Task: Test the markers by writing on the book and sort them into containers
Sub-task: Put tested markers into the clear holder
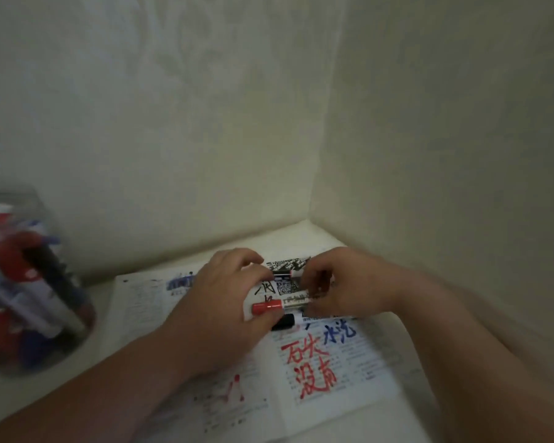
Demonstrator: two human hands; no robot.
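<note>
Up near the back corner of the desk (29, 394), the open book (349, 388) lies flat, its thin printed pages scrawled with red, blue and black test strokes. By the left edge a clear round jar (0, 203) stands stuffed with sorted pens (36, 282), glossy plastic. Left hand (218, 314) curls its fingers round the red-capped marker (269, 306), probably to pop the cap. Right hand (343, 286) pinches the white barrels of the markers (296, 298) bunched over the page. Three, I think; it's blurry.
</note>
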